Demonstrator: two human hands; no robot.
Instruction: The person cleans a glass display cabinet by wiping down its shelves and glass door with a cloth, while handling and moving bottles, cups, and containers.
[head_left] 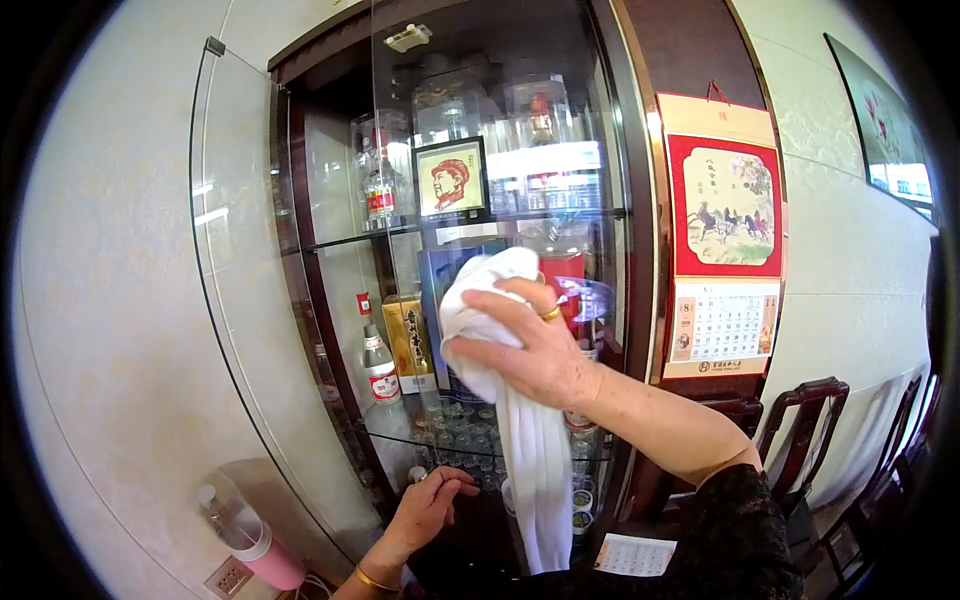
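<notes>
My right hand (545,350) grips a bunched white cloth (535,430), pressing its wad toward the glass door pane (400,130) of a dark wood cabinet. The cloth's long end hangs down below the wrist. Lower and to the left, my left hand (430,510) is closed with curled fingers beside a small round knob-like piece (418,474), close to the pane's lower edge. What those fingers hold, if anything, is hidden. Behind the glass stand a white-labelled bottle (381,365), a gold box (410,340) and a framed red portrait (450,180).
Another glass door (235,250) swings out on the left. Small glasses (455,435) crowd the lower shelf. A pink and clear bottle-shaped appliance (270,560) stands at lower left by a wall socket (228,577). On the right are a wall calendar (722,325) and dark chairs (805,410).
</notes>
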